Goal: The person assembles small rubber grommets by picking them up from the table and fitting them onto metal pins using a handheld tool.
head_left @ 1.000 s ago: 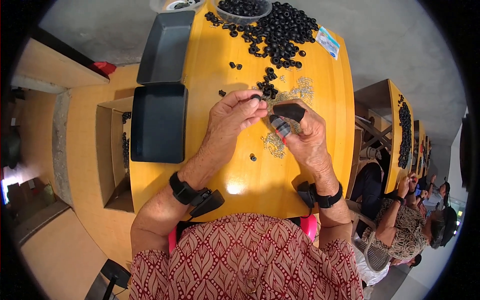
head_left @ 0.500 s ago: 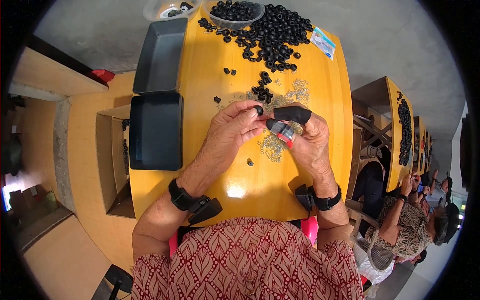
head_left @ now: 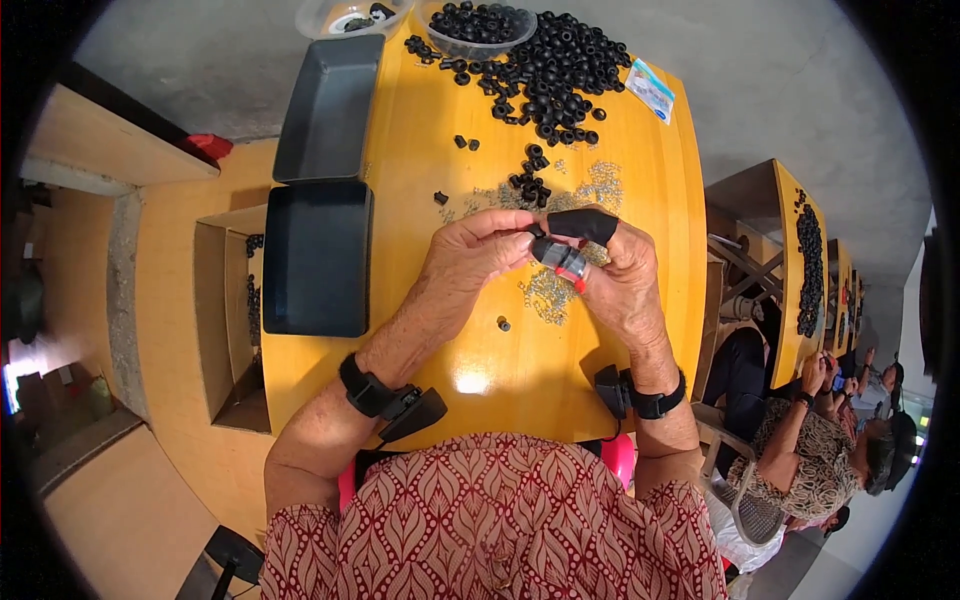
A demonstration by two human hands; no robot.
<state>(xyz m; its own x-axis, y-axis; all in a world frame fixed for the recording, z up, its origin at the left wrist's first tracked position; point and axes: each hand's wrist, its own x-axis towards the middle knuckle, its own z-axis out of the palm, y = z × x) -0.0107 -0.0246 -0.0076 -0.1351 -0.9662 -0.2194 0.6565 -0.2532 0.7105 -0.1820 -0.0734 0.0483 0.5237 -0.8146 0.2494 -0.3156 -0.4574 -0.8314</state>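
Observation:
My left hand (head_left: 470,265) and my right hand (head_left: 625,290) meet over the middle of the yellow table (head_left: 430,350). The left fingertips pinch a small black ring (head_left: 535,232). The right fingers grip a small silvery piece with a red band (head_left: 562,260), and a black sleeve (head_left: 585,225) covers one right fingertip. The ring touches the end of that piece. Small shiny metal bits (head_left: 548,295) lie under the hands. One loose black ring (head_left: 504,324) sits just in front of them.
A big pile of black rings (head_left: 555,65) and two clear bowls (head_left: 475,20) are at the far end, with a blue-white packet (head_left: 651,90). Two black trays (head_left: 318,255) line the left edge. Another person (head_left: 810,440) sits at right by more tables.
Both hands stay together on the small piece, with the left fingers closing in on it. The view has tipped, so the table and hands sit lower in the picture.

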